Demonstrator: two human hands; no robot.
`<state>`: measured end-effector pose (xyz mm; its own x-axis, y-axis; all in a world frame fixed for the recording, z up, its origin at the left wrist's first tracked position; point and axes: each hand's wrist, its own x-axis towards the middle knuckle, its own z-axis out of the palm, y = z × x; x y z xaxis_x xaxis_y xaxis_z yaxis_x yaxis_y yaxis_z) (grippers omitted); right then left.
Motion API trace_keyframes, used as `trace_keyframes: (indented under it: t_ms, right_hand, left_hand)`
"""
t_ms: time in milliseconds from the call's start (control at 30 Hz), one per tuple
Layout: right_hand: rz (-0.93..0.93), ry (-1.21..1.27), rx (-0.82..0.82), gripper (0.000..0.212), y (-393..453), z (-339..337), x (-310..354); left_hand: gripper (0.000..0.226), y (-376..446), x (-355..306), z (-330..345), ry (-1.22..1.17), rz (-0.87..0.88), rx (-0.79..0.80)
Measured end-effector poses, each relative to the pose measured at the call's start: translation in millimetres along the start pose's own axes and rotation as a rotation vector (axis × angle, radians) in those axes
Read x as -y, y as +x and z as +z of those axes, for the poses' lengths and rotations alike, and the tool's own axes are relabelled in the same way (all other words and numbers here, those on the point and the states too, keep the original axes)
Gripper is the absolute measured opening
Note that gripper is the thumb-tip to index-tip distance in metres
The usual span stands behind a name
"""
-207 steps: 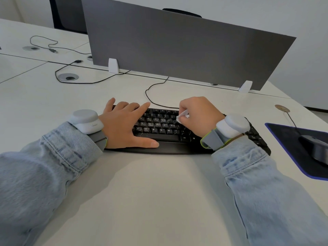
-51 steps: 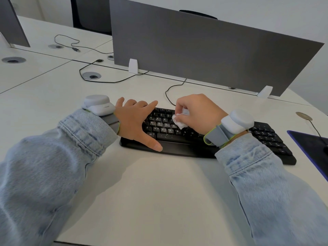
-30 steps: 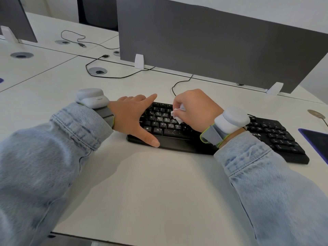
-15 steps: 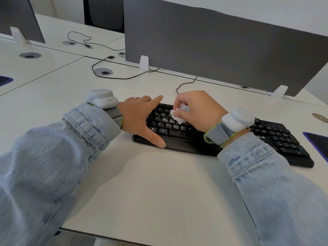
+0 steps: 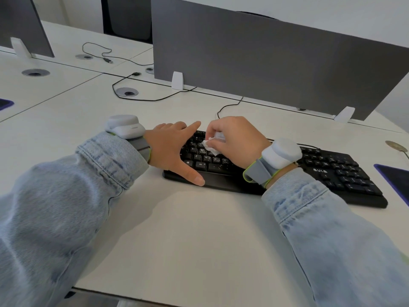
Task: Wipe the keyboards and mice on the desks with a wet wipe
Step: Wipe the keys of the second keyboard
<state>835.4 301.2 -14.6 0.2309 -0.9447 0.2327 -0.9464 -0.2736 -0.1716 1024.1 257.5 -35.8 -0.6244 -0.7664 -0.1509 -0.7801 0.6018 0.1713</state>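
A: Starting at the left, what is the left hand [image 5: 171, 149] doing?

B: It lies flat over the left end of the keyboard [image 5: 287, 173], fingers straight and together, thumb spread wide along the front edge. It holds nothing; I judge it is bracing the board so it does not slide on the desk [image 5: 177, 229].

A: And next to it?

B: The wet wipe [image 5: 210, 145], crumpled small, pressed onto the keys of the left letter block. The right hand [image 5: 236, 141] has its fingers curled round the wipe, pinching it between thumb and fingertips.

A: How should this stroke go?

B: I would say short passes along each key row, light enough not to pop a cap, working rightward from the braced end. The keys under the wipe show pale specks, so that patch may need a second pass. The wipe is bunched; refolding it to a fresh face would likely clean better.

A: Which way does the keyboard lie?

B: Its long axis runs left to right across the desk, sloping slightly toward the viewer at the right end. The key rows face up, the palm rest toward the person, the cable [image 5: 228, 106] leaving the back edge toward the grey divider [image 5: 276, 63].

A: Farther right?

B: The number pad lies uncovered, and the corner of a dark mouse mat [image 5: 396, 180] shows at the edge. No mouse is in view.
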Motion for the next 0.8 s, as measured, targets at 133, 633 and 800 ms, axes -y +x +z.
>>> trace_keyframes:
  t_ms: [133, 633, 800]
  right_hand:
    - [0.048, -0.028, -0.144, 0.007, 6, -7, -3]
    - [-0.131, 0.038, 0.091, 0.01, 22, -5, 5]
    - [-0.157, -0.014, 0.189, 0.005, 31, -18, -2]
  left_hand:
    - [0.157, 0, -1, -1, -0.002, 0.009, -0.007]
    - [0.149, -2, 10, -12, -0.099, 0.025, 0.071]
    - [0.149, -1, 17, -13, -0.116, -0.002, 0.065]
